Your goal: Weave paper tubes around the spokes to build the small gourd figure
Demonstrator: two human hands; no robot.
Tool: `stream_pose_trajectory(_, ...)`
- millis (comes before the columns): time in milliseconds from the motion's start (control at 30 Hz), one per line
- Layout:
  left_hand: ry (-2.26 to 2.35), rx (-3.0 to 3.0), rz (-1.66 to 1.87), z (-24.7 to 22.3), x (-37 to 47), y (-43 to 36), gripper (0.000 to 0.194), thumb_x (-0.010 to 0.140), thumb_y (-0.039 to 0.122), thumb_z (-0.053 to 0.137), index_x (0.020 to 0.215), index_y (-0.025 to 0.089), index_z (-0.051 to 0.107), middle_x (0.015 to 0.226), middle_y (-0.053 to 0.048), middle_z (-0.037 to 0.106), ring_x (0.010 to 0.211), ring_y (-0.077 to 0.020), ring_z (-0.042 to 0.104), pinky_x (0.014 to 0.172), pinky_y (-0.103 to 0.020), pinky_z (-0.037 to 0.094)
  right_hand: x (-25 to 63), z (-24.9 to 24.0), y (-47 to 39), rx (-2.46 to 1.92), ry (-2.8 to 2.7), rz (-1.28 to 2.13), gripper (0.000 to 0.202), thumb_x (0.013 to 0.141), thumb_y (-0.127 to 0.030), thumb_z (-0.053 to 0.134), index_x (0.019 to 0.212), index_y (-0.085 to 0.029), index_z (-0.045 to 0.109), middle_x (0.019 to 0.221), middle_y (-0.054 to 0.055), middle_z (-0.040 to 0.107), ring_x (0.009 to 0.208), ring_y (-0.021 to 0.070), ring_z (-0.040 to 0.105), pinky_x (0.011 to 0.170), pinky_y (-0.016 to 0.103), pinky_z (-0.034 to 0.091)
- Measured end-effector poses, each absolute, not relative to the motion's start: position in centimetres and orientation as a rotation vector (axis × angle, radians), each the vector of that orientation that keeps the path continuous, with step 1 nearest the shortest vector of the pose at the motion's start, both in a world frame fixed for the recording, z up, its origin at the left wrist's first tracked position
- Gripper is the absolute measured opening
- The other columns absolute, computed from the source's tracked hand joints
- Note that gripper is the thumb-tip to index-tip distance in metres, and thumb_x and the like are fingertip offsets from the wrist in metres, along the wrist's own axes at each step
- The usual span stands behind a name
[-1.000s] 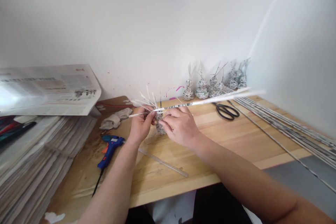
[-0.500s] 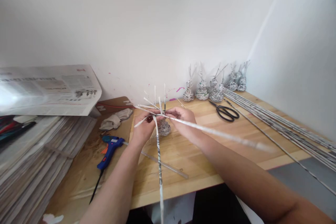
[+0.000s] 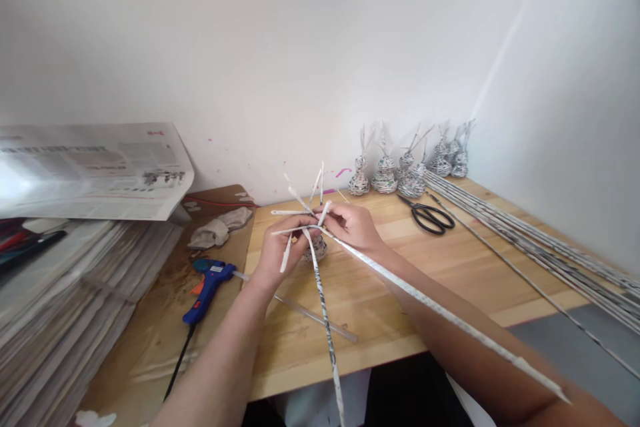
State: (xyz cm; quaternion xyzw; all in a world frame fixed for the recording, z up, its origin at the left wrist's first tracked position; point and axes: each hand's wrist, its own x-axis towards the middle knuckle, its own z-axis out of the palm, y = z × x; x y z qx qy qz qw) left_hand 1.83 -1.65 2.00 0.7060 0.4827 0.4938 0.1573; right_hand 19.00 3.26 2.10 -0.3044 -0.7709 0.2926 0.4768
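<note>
A small woven paper piece [image 3: 316, 250] is held over the table, its round lower part showing below my hands. My left hand [image 3: 287, 243] is closed on its left side. My right hand [image 3: 350, 223] pinches it from the right, among the paper sticks at the top. Several short stick ends fan out upward and to the left. One long paper stick [image 3: 325, 310] hangs toward the table's front edge. Another long stick [image 3: 425, 300] runs down to the right across my right forearm. My fingertips partly hide the weave.
Black scissors [image 3: 433, 215] and long paper sticks [image 3: 520, 240] lie at the right. Several woven gourd shapes [image 3: 385, 175] stand by the wall. A blue glue gun [image 3: 207, 293], a cloth [image 3: 220, 228] and stacked newspapers [image 3: 95, 307] are at the left.
The piece has turned in my hands, and its short ends point differently. The hanging stick has shifted right, and the other long stick has swung lower over my right forearm.
</note>
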Motion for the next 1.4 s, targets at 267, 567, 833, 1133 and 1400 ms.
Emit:
stream_pose_trajectory(267,1.339,2.191,1.38,2.2,2.3,-2.1,0.01,0.084,0.027,0.065,0.09,0.022,0.072,0.088,-0.005,0.074,0.076,-0.0167,0.067,0.072,-0.027,0.051,19.9,3.4,2.8,-0.745,-1.957,0.622,0.019,0.085,-0.021,0.062,0.096,-0.025,0.076,0.093,0.003,0.077,0.083,0.017,0.071,0.075,0.029,0.053)
stream_pose_trajectory(567,1.274,2.167,1.369,2.2,2.3,-1.9,0.011,0.085,0.028,0.064,0.087,0.023,0.073,0.085,-0.005,0.074,0.077,-0.0172,0.068,0.074,-0.028,0.051,21.0,4.6,2.7,-0.7,-2.08,0.947,0.007,0.083,-0.023,0.06,0.089,-0.019,0.062,0.075,-0.001,0.064,0.067,0.0113,0.057,0.061,0.023,0.045)
stream_pose_trajectory(833,1.376,2.015,1.443,2.1,2.2,-1.7,0.009,0.08,0.026,0.069,0.085,0.022,0.076,0.083,-0.004,0.077,0.072,-0.018,0.069,0.071,-0.028,0.054,19.7,3.6,2.3,-0.66,-1.884,0.901,0.009,0.083,-0.019,0.056,0.092,-0.021,0.055,0.084,0.0,0.065,0.075,0.0132,0.063,0.065,0.024,0.049)
stream_pose_trajectory(1133,1.334,1.973,1.468,2.4,1.9,-1.6,0.016,0.083,0.029,0.064,0.084,0.019,0.076,0.08,-0.005,0.075,0.066,-0.0165,0.068,0.064,-0.026,0.054,19.9,3.7,3.4,-0.518,-1.853,1.309,0.01,0.081,-0.026,0.065,0.086,-0.017,0.063,0.079,0.001,0.065,0.076,0.0134,0.063,0.073,0.027,0.052)
stream_pose_trajectory(1400,1.383,1.881,1.473,2.1,1.9,-1.6,0.015,0.086,0.029,0.061,0.092,0.018,0.068,0.067,0.0,0.068,0.06,-0.0118,0.063,0.061,-0.021,0.05,19.1,2.5,3.6,-0.595,-1.734,1.154,0.015,0.082,-0.034,0.067,0.08,-0.019,0.065,0.07,-0.001,0.065,0.063,0.0127,0.061,0.061,0.025,0.05)
